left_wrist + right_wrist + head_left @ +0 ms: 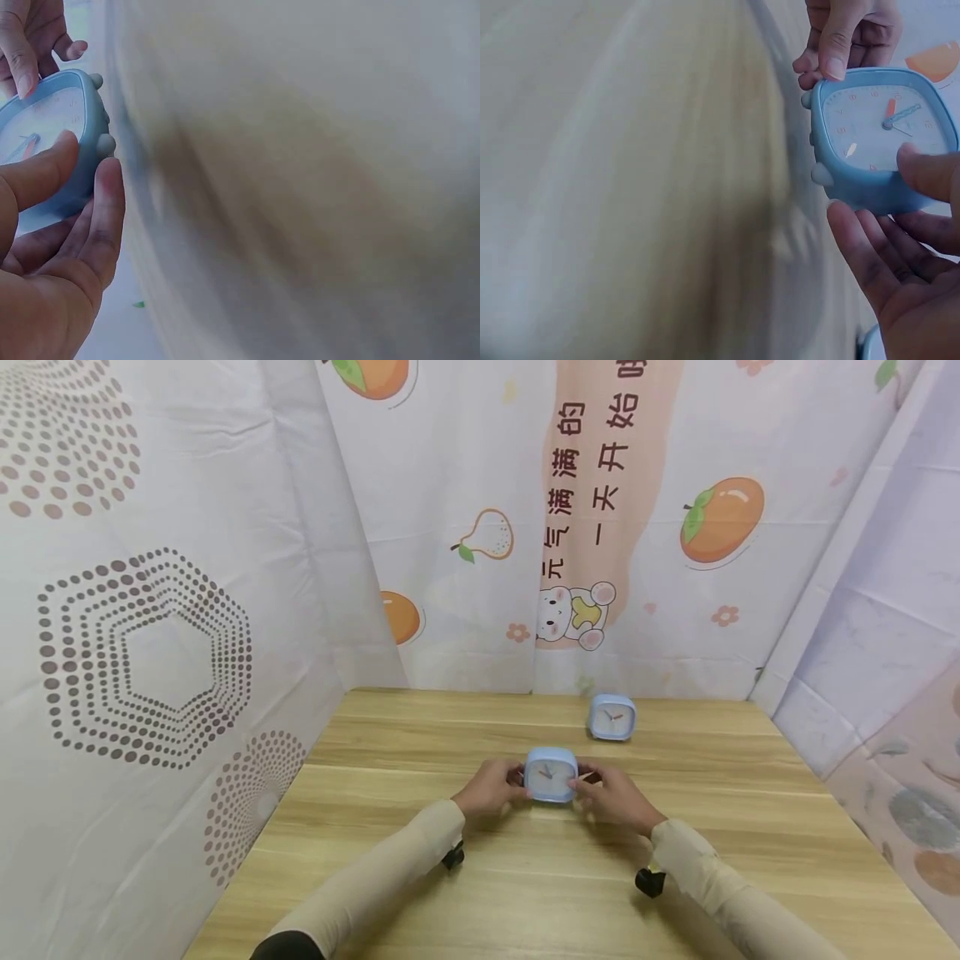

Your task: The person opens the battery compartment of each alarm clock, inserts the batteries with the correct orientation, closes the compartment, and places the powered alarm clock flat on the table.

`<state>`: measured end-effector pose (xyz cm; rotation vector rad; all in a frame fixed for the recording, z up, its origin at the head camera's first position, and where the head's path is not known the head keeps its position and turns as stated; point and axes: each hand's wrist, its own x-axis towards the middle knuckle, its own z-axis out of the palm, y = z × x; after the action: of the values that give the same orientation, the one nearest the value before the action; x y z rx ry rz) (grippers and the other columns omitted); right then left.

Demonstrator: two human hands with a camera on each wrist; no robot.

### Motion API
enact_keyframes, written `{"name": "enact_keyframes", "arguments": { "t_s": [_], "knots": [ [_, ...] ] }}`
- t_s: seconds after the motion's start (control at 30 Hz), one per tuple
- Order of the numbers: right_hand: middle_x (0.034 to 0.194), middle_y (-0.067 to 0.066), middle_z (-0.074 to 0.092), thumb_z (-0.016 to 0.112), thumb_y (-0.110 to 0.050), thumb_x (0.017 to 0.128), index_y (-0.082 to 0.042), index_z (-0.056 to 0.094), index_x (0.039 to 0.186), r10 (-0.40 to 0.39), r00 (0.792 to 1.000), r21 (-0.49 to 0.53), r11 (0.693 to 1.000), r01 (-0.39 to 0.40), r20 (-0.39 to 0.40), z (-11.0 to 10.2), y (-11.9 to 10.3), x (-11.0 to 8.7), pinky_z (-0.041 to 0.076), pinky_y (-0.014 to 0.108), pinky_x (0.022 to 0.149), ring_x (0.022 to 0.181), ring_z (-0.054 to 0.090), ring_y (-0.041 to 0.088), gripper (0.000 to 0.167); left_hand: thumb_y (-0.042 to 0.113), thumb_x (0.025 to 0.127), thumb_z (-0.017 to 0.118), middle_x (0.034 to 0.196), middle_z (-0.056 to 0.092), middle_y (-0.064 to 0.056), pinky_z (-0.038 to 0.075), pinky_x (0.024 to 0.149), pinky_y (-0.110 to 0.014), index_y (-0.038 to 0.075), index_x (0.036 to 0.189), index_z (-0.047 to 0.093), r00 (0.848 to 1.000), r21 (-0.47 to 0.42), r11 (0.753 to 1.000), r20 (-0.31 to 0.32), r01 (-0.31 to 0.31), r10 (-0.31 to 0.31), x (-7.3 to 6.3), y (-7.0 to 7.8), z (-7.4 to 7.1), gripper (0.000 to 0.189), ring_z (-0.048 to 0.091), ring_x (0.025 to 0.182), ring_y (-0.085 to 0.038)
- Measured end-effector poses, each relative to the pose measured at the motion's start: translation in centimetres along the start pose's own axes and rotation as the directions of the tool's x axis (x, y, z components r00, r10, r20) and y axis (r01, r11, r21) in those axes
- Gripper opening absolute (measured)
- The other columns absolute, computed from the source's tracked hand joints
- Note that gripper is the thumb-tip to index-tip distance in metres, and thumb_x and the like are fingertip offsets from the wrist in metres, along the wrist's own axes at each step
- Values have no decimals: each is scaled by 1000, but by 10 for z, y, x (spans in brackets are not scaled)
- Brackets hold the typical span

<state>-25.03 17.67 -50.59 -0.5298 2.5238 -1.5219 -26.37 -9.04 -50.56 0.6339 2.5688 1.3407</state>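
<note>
A light blue alarm clock [551, 775] with a white dial is held between both hands near the middle of the table, its face toward the head camera. On its left side the left hand [492, 787] grips it, thumb on the front edge. The right hand [613, 797] pinches the opposite side, its thumb over the dial's rim. In the right wrist view, the clock [885, 135] shows small rounded feet along its underside. Behind and to the right, a second blue clock [612, 718] stands upright on the table, touched by neither hand.
The wooden table [420, 735] reaches back to a printed curtain [450, 460] with fruit and lettering. More patterned curtains hang at the left [150, 652] and right. Black wrist cameras sit under both sleeves.
</note>
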Motion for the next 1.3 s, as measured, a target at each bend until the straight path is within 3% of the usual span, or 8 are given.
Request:
{"name": "enact_keyframes", "arguments": {
  "t_s": [0.23,0.4,0.63,0.77,0.9,1.07,1.2,1.3],
  "knots": [
    [120,17,69,67,-22,102,6,58,139,-34,995,-113,993,23,-93,-8,-6,30,54,45,90,109,64,32,47,11,89,82,106,74,-10,58,83,-30,-7,126,68,996,-33,998,-77,46,-49,24,0,-8,44,69,95,-19],
    [120,19,69,67,-17,102,7,55,142,-63,990,-160,986,43,-123,-14,-4,57,55,45,90,110,65,34,48,9,90,80,112,72,-14,57,89,-35,-8,132,64,982,-78,991,-146,107,-117,42,4,-13,48,68,103,-24],
    [128,27,64,64,-13,103,9,50,145,-4,994,-83,997,-5,-112,-17,-6,90,59,44,85,107,68,38,49,5,89,80,109,73,-16,57,89,-37,-8,127,67,960,-68,986,-229,151,-162,68,2,-18,43,69,102,-27],
    [128,27,64,65,-12,103,9,52,143,11,990,-106,994,-26,-139,-14,-5,106,59,43,85,109,67,38,46,3,89,80,110,73,-17,57,91,-38,-7,125,69,948,-54,983,-261,174,-182,80,-4,-23,39,69,103,-28],
    [125,28,66,65,-10,102,11,55,139,-22,984,-166,986,-8,-174,-9,-1,117,57,45,89,111,66,40,44,2,89,79,110,73,-18,56,93,-40,-8,125,69,934,-64,980,-296,190,-200,89,-10,-25,39,69,105,-29],
    [125,27,66,65,-8,101,11,56,139,-6,980,-180,983,-31,-200,-5,5,127,57,43,88,109,67,39,43,0,88,80,108,74,-18,57,91,-39,-8,125,69,925,-74,974,-305,216,-228,98,-15,-23,39,69,104,-29],
    [127,29,64,63,-7,102,11,54,141,32,978,-140,988,-62,-207,-2,7,132,60,41,79,102,70,39,44,0,89,80,107,74,-16,57,88,-36,-6,123,71,921,-52,975,-321,215,-220,105,-19,-22,36,69,102,-27],
    [128,29,64,61,-8,103,10,54,141,27,974,-158,985,-64,-225,-2,5,135,59,43,80,102,69,39,43,0,88,80,105,74,-16,57,87,-36,-5,120,72,919,-28,979,-342,201,-198,111,-20,-23,34,69,101,-26]
  ]
}}
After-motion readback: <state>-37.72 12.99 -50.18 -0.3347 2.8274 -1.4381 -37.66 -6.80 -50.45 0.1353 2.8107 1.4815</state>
